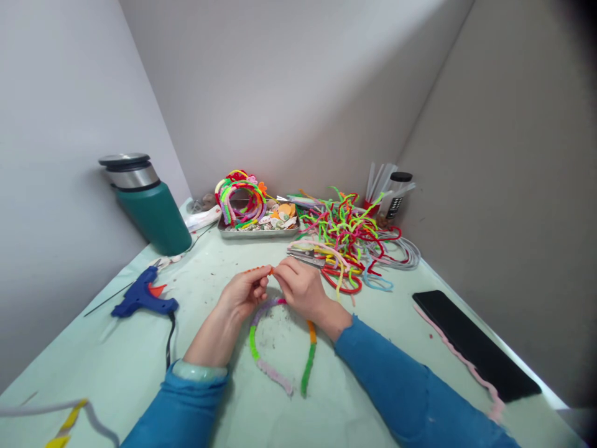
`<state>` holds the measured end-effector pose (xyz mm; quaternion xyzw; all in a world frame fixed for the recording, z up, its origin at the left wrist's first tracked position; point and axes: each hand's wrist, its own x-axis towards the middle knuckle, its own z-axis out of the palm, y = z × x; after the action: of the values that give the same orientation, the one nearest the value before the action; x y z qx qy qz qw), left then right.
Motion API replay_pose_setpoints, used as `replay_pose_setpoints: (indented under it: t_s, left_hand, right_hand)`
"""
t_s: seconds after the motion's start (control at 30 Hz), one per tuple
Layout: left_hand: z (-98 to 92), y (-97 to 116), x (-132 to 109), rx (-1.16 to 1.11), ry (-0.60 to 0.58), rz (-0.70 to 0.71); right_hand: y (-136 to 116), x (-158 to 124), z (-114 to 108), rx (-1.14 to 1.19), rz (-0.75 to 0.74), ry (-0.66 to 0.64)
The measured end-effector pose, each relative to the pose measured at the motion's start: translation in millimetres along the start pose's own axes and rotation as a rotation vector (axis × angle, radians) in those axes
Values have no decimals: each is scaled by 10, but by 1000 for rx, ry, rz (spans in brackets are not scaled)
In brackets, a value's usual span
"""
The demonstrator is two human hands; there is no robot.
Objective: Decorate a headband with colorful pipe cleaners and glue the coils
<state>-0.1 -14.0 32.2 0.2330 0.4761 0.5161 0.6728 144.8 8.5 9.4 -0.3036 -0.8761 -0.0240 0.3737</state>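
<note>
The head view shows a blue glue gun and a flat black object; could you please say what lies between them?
In the head view: the left hand, multicoloured fuzzy band, right hand, right blue sleeve and a pink fuzzy strip.

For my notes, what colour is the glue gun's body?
The glue gun's body is blue, clearest in the head view.

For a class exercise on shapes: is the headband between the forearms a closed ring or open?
Open: the headband has a gap on the near side, its pink end and green end apart with table showing between.
</note>
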Motion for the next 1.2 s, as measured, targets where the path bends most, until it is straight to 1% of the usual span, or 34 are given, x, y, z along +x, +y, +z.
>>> replay_pose_setpoints:
  t_s: [0.1, 0.2, 0.27, 0.33, 0.43, 0.53, 0.6, 0.73, 0.83, 0.93, 1.03, 1.13, 1.2]
  left_hand:
    - [-38, -42, 33, 59, -18, 39]
    - [-72, -75, 57, 129, -32, 89]
    - [-86, -77, 64, 125, -40, 90]
    - [-97, -65, 65, 104, -48, 87]
    - [-107, -39, 60, 88, -35, 103]
    - [-102, -31, 53, 115, -53, 114]
    - [-89, -37, 48, 147, -82, 108]
    - [-51, -46, 34, 204, -117, 97]
    - [-30, -27, 15, 259, -101, 95]
    - [-38, 11, 0, 264, -70, 106]
    - [-75, 37, 11, 223, -58, 178]
    - [-117, 33, 40, 192, -39, 252]
    - [-135, 23, 55, 187, -15, 266]
  right_hand:
    - [20, 4, -4, -17, -43, -51]
    - [25, 5, -14, 63, 10, -66]
    - [25, 9, -25, 145, 52, -52]
    - [28, 17, -36, 232, 116, -8]
    - [60, 35, -46, 378, 281, 80]
    - [119, 57, -37, 523, 405, 114]
    - [148, 72, -22, 597, 432, 87]
    - [130, 88, 3, 722, 430, -4]
    - [96, 93, 11, 792, 490, 5]
    - [123, 95, 12, 864, 633, 49]
    - [198, 89, 5, 945, 743, 90]
    - [246, 77, -1, 1024, 739, 71]
    - [243, 69, 2, 1071, 726, 38]
